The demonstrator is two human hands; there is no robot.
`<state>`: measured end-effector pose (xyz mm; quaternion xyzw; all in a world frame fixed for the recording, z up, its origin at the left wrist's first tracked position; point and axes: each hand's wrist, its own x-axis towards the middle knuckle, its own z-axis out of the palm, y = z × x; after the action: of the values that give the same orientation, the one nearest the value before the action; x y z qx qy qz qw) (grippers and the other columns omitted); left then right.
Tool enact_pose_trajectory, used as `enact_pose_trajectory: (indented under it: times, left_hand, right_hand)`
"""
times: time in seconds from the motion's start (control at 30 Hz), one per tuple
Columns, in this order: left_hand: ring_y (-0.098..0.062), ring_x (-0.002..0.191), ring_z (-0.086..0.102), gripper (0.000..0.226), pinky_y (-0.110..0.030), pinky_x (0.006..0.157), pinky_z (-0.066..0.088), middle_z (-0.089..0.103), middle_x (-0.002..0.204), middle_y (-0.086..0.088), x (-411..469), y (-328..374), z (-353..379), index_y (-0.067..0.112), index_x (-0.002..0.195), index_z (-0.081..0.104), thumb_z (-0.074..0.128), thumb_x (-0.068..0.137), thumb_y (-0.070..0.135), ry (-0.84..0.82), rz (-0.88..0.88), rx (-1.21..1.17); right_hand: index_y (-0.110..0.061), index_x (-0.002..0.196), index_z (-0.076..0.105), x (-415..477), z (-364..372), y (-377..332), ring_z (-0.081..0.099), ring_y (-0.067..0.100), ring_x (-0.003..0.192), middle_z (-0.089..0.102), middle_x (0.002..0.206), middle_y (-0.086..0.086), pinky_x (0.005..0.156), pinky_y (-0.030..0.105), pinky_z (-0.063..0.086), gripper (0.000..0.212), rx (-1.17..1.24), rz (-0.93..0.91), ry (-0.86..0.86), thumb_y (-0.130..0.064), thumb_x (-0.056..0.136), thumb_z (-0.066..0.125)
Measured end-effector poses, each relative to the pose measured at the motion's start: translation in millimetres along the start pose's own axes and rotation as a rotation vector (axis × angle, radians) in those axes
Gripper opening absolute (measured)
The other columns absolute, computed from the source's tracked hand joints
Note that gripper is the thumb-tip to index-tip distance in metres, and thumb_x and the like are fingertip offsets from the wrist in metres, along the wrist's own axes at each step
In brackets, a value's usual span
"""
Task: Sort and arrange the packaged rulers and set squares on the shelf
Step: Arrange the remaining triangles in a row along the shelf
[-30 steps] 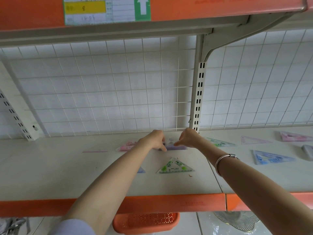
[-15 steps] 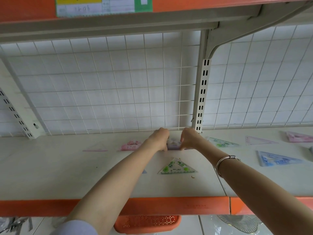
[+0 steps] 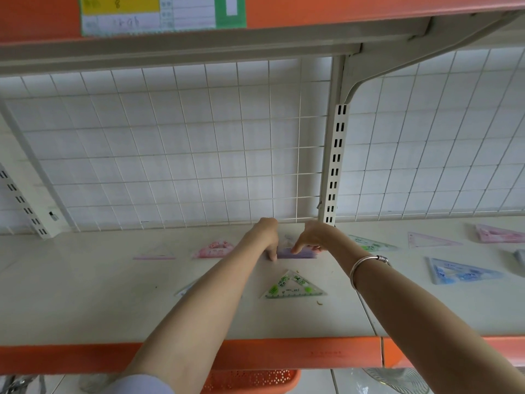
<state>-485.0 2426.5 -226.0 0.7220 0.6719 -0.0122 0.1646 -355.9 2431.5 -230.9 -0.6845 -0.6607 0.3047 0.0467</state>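
Both arms reach to the back of the white metal shelf (image 3: 85, 294), close to the white wire grid panel (image 3: 170, 152) and just left of the slotted white upright post (image 3: 333, 166).

The purple packaged set square (image 3: 297, 253) sits between the two hands, at the rear of the shelf. Its long axis runs left to right, parallel to the shelf's orange front edge (image 3: 284, 355). The long straight side faces the viewer and the pale apex points towards the grid. Flat or lifted at the back: cannot be determined.

The left hand (image 3: 267, 237) has its fingers bent downward, with one fingertip at the pack's left corner. Whether it pinches the pack or only touches it is not visible. The right hand (image 3: 311, 237) holds the pack's right half, with a finger laid over the front face and the other fingers curled at the right end. A silver bangle (image 3: 369, 265) is on the right wrist.

Nearer the front lies a clear triangular set square with green print (image 3: 294, 287), apex to the rear. A pink packaged set square (image 3: 214, 249) lies to the left of the hands, and a blue packaged set square (image 3: 460, 271) is well apart on the right-hand shelf section. An orange perforated plastic basket (image 3: 250, 379) shows below the shelf.
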Motion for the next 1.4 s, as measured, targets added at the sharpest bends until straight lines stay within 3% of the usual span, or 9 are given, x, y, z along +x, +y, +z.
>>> enact_pose_trajectory:
  times: [0.07,0.17,0.3,0.57,0.87,1.0,1.13,1.27,1.4]
  left_hand:
    - [-0.027,0.113,0.058,0.068,-0.033,0.091,0.048,0.057,0.127,-0.014,-1,-1,0,0.0,0.123,0.053,0.086,0.068,0.02,-0.02,-0.014,-0.033]
    - [-0.03,0.112,0.06,0.061,-0.037,0.09,0.049,0.06,0.125,-0.019,-4,-6,-1,-0.004,0.12,0.057,0.084,0.069,0.016,-0.044,-0.02,-0.079]
    - [-0.02,0.082,0.057,0.05,-0.025,0.054,0.045,0.066,0.109,-0.016,-9,-11,-1,-0.003,0.111,0.062,0.084,0.069,0.01,-0.072,0.007,-0.147]
    - [-0.02,0.081,0.057,0.045,-0.026,0.068,0.045,0.065,0.093,-0.008,-12,-19,7,0.003,0.101,0.066,0.088,0.061,0.01,0.082,0.075,-0.274]
    - [-0.023,0.087,0.067,0.028,-0.033,0.081,0.054,0.072,0.091,-0.009,-12,-23,11,0.003,0.094,0.075,0.083,0.07,0.013,0.277,0.154,-0.388]
    - [-0.027,0.085,0.068,0.019,-0.039,0.083,0.055,0.073,0.087,-0.011,-14,-23,22,0.004,0.092,0.076,0.078,0.076,0.015,0.356,0.176,-0.361]
    - [-0.028,0.077,0.065,0.018,-0.039,0.079,0.054,0.067,0.075,-0.006,-18,-26,35,0.007,0.09,0.076,0.074,0.082,0.023,0.425,0.199,-0.405]
    - [-0.022,0.066,0.05,0.014,-0.029,0.061,0.038,0.061,0.07,-0.012,-26,-27,47,0.008,0.087,0.072,0.062,0.09,0.018,0.49,0.224,-0.346]
    - [-0.033,0.083,0.062,0.022,-0.035,0.067,0.044,0.068,0.088,-0.016,-31,-22,54,0.008,0.106,0.066,0.051,0.098,0.021,0.56,0.234,-0.121]
  right_hand:
    - [-0.003,0.115,0.049,-1,-1,3,0.052,0.021,0.079,0.054,0.096,0.01,0.07,0.026,0.045,0.049,0.032,0.009,-0.013,-0.023,0.079,0.076]
    - [-0.005,0.11,0.047,-3,-1,8,0.052,0.018,0.073,0.057,0.094,0.01,0.059,0.024,0.04,0.05,0.036,-0.003,-0.012,-0.028,0.077,0.076]
    - [-0.004,0.112,0.057,-4,6,14,0.057,0.026,0.096,0.061,0.108,0.011,0.078,0.031,0.046,0.054,0.134,-0.059,0.041,-0.021,0.068,0.083]
    - [-0.001,0.1,0.067,-12,24,18,0.056,0.018,0.083,0.069,0.099,0.013,0.068,0.023,0.039,0.023,0.173,-0.318,0.236,-0.013,0.081,0.071]
    - [-0.008,0.108,0.07,-14,25,36,0.064,0.016,0.088,0.071,0.103,0.006,0.084,0.028,0.051,0.023,0.128,-0.394,0.342,-0.019,0.091,0.06]
    - [-0.013,0.099,0.073,-19,36,36,0.064,0.025,0.082,0.071,0.086,0.008,0.071,0.036,0.051,0.03,0.066,-0.363,0.411,-0.032,0.098,0.049]
    - [-0.009,0.085,0.051,-25,47,35,0.049,0.033,0.071,0.049,0.073,0.012,0.06,0.036,0.035,0.015,-0.131,-0.336,0.486,-0.009,0.095,0.041]
    - [-0.007,0.114,0.045,-36,54,31,0.058,0.037,0.089,0.059,0.1,0.017,0.062,0.034,0.031,0.031,-0.345,-0.326,0.454,0.007,0.087,0.04]
    - [0.001,0.142,0.022,-40,57,33,0.057,0.033,0.108,0.053,0.128,0.015,0.075,0.035,0.04,0.053,-0.502,-0.379,0.483,0.005,0.09,0.035]
